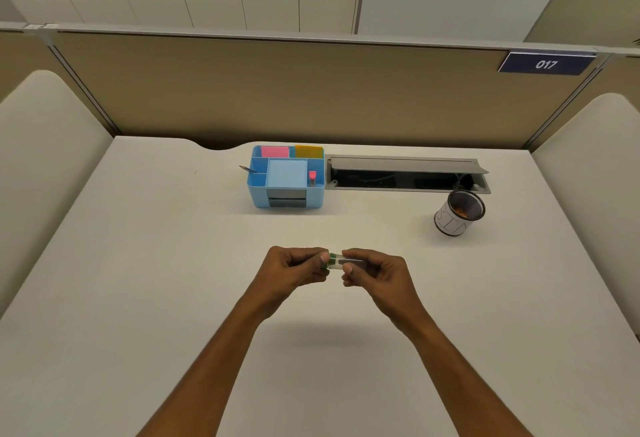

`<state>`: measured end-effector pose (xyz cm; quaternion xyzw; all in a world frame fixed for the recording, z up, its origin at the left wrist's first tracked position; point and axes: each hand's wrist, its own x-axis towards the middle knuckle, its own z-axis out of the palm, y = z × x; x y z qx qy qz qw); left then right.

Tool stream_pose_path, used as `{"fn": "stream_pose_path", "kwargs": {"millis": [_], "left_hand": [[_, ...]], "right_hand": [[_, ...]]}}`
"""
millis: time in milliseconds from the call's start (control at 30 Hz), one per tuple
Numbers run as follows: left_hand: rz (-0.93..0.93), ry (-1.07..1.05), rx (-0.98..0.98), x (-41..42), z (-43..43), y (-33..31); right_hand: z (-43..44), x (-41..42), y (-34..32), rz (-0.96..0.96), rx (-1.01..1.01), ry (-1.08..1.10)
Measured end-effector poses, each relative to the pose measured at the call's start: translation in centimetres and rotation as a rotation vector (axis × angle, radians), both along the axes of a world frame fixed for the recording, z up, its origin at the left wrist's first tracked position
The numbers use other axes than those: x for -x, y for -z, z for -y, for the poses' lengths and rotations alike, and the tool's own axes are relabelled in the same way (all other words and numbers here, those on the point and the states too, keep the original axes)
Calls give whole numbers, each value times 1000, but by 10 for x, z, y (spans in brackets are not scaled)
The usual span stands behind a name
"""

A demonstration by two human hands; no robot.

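Head view. Item: small green cylinder with clear plastic end [335, 261], held above the white desk [156, 263], between both hands.
Risk, judged: a skewed pull could make the clear end pop free and drop to the desk.
Left hand [294, 272]: fingers curled round the green end.
Right hand [377, 273]: thumb and fingers pinching the clear end.
Forearms converge.

Both forearms reach forward, left grip [294, 272] and right grip [375, 273] curled, fingertips nearly meeting.
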<state>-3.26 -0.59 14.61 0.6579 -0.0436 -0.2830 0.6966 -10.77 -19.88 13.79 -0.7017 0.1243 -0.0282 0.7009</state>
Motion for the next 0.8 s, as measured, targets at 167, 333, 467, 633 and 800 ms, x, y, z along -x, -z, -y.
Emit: {"fn": "stream_pose_path", "kwargs": {"millis": [167,333,467,633,800], "left_hand": [[95,26,-37,2,-3,-2],[116,22,-25,1,-3,-3],[75,-20,0,0,2,0],[45,-20,-20,-8,4,5],[61,-89,-62,-27,0,21]], "right_hand": [[-6,3,-3,-36,-86,6],[-9,2,-6,-69,-102,-1],[-8,-2,-7,-61,-109,-1],[-9,-11,-2,-69,-75,-3],[-8,-38,11,-71,216,-41]]}}
